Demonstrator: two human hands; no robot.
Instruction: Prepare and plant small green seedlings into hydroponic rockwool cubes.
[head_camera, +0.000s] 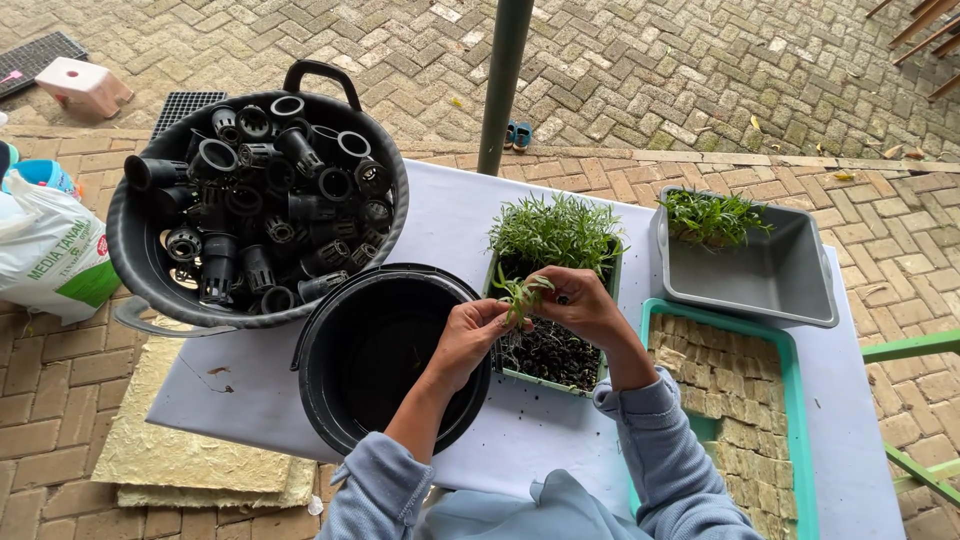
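Both hands, left hand (468, 335) and right hand (585, 305), have their grip pinched on a small seedling (520, 292) above the seedling tray (548, 372) on the counter (460, 215). It looks light, soft and fragile; better held low, near the roots.

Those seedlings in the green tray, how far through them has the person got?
Near half of the seedling tray shows bare soil; some green sprigs lie in the grey bin. Left hand and right hand hold one seedling between them. The tray's far half remains thick with plants; the basin of black net pots is full.
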